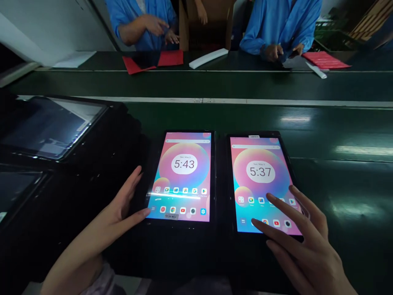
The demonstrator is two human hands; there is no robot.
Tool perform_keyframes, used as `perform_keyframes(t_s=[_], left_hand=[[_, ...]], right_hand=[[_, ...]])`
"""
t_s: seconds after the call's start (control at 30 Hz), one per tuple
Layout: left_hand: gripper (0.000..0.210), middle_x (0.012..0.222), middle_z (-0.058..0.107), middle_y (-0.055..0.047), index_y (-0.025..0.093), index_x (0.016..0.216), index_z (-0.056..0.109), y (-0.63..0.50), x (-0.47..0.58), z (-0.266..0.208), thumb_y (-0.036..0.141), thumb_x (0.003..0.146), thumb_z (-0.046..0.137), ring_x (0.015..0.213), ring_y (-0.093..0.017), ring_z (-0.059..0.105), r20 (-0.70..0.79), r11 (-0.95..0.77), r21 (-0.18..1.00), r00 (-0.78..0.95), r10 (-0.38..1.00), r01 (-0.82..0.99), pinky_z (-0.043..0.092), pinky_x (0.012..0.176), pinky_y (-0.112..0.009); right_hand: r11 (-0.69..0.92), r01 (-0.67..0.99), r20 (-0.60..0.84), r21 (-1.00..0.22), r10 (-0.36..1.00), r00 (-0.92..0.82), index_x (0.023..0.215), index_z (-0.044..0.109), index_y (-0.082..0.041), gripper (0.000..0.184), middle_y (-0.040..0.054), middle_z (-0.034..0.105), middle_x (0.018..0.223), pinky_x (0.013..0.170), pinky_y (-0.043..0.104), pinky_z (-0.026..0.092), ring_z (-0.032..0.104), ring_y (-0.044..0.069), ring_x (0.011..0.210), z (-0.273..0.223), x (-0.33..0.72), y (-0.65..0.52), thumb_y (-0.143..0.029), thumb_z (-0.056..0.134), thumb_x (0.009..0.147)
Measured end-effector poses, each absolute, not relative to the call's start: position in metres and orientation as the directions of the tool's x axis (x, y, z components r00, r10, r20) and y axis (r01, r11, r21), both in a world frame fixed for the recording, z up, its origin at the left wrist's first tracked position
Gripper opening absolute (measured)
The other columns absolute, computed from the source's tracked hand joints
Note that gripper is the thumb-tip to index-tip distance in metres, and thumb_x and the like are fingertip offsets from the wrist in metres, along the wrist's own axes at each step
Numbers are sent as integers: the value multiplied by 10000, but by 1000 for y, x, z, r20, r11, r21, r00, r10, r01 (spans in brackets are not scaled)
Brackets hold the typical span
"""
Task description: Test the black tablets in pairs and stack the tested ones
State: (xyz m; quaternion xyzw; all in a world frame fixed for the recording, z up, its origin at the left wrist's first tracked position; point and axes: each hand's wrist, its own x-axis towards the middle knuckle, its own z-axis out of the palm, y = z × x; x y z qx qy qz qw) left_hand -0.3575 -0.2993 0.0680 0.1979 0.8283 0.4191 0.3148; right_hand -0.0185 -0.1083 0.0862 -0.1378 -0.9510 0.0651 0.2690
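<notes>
Two lit tablets lie side by side, face up, on the dark green table. The left tablet (pixel 187 176) reads 5:43 and has a small label near its lower edge. My left hand (pixel 123 209) is at its lower left corner, thumb on the edge, fingers apart. On the right tablet (pixel 260 172), which reads 5:37, a small white tab sticks at the top edge. My right hand (pixel 303 233) hovers over or touches its lower right part with fingers spread; whether the fingertips press the screen I cannot tell.
Stacked dark trays at left hold switched-off tablets (pixel 46 127). Beyond a white strip (pixel 221 100), two people in blue work at the far side, near red sheets (pixel 170 58), a white strip of material (pixel 208 58) and a cardboard box (pixel 184 24).
</notes>
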Motion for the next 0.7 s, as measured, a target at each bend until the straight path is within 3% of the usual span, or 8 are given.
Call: perform_keyframes(t_s=[0.1, 0.33, 0.53, 0.7], left_hand=[[1446, 1804, 256, -91, 239, 1711, 264, -298, -357, 68, 697, 477, 864, 1679, -350, 195, -359, 577, 814, -723, 590, 66, 224, 1289, -560], [1420, 1811, 256, -74, 267, 1712, 288, -305, -361, 61, 745, 504, 864, 1681, -350, 189, -332, 565, 819, -719, 610, 101, 234, 1289, -561], [1268, 1817, 263, 15, 419, 1707, 288, -314, -366, 48, 750, 624, 858, 1684, -348, 188, -298, 561, 812, -714, 633, 159, 256, 1278, -620], [1291, 1817, 263, 32, 425, 1702, 304, -314, -372, 44, 768, 595, 873, 1685, -370, 174, -312, 563, 817, -724, 615, 126, 294, 1271, -629]], right_hand=[[949, 237, 499, -208, 311, -809, 1201, 732, -236, 260, -33, 315, 1793, 1257, 437, 363, 213, 322, 1686, 86, -20, -110, -150, 537, 1051], [954, 234, 490, -188, 298, -819, 1163, 712, -217, 232, 117, 565, 1570, 1208, 451, 413, 242, 323, 1676, 90, -26, -108, -111, 545, 1042], [951, 221, 478, -215, 300, -826, 1138, 738, -243, 202, 110, 585, 1536, 1202, 515, 442, 236, 337, 1673, 90, -29, -108, -162, 579, 1045], [943, 241, 430, -228, 319, -845, 1136, 756, -271, 204, 101, 586, 1550, 1126, 568, 551, 202, 347, 1683, 90, -28, -112, -209, 577, 1060]])
